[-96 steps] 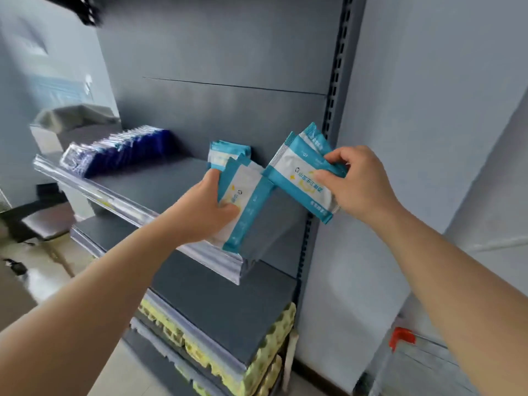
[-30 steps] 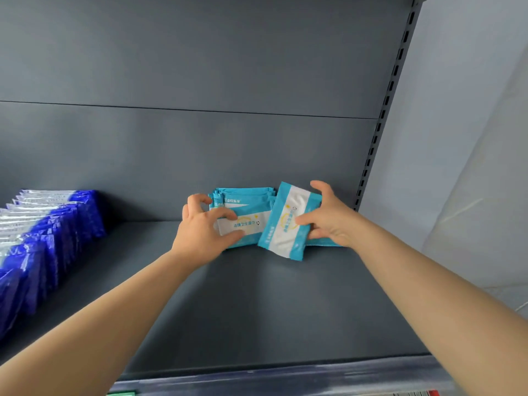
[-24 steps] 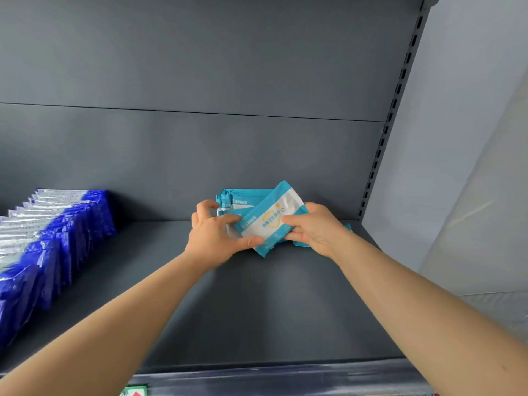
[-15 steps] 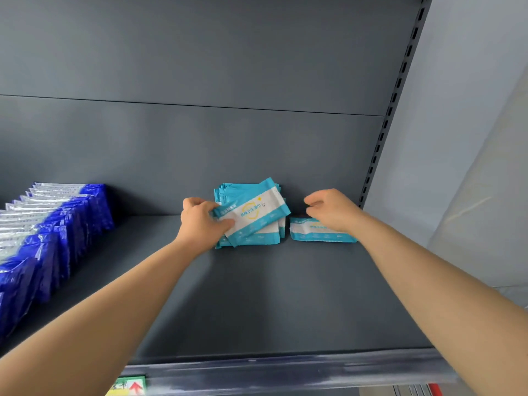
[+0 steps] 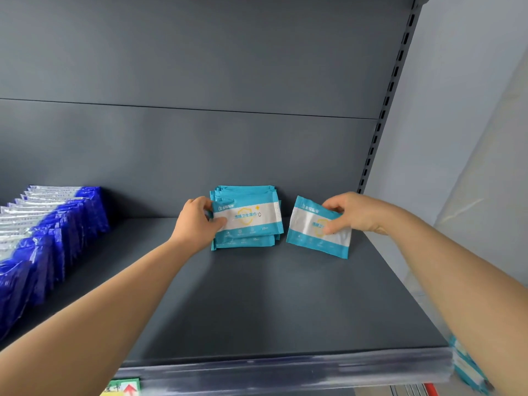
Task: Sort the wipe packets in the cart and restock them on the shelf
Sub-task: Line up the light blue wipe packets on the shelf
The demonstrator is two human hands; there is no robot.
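pale wall [image 5: 471,110] right side | green label [image 5: 121,387] with red arrow, bottom left

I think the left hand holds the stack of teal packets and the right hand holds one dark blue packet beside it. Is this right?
Not quite. In the head view the right hand holds a teal packet, not a dark blue one. The rest is right: the left hand holds the teal stack beside it.
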